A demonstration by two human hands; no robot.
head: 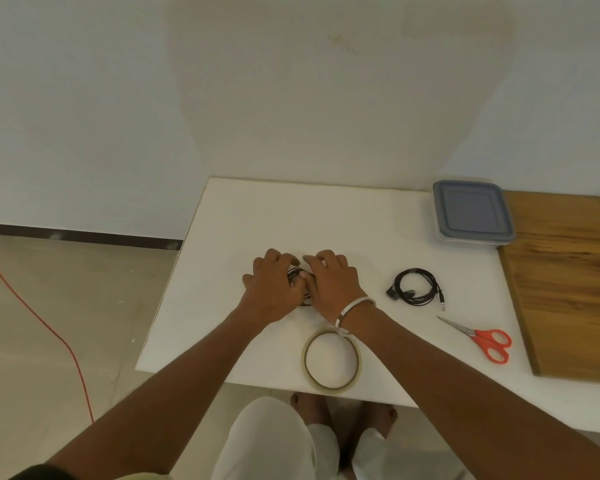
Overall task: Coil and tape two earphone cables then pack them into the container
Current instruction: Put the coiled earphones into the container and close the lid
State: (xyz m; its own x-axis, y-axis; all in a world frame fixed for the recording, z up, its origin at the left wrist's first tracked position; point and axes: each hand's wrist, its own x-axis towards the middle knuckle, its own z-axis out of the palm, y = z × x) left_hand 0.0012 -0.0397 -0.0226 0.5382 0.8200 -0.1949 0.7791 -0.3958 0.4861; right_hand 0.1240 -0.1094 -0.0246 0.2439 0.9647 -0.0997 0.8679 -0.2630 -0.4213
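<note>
A black earphone cable (296,276) lies bunched on the white table (361,223), mostly hidden under my two hands. My left hand (272,285) and my right hand (329,282) sit side by side over it, fingers curled down around the cable. A second black earphone cable (417,286) lies coiled to the right, its plug pointing toward me. A roll of clear tape (332,360) lies flat near the front edge, just below my right wrist. The container (471,212), with a grey-blue lid on, stands at the back right.
Orange-handled scissors (484,338) lie at the front right, blades pointing left. A wooden board (568,282) covers the table's right side. An orange cord (42,327) runs across the floor on the left. My feet show under the front edge.
</note>
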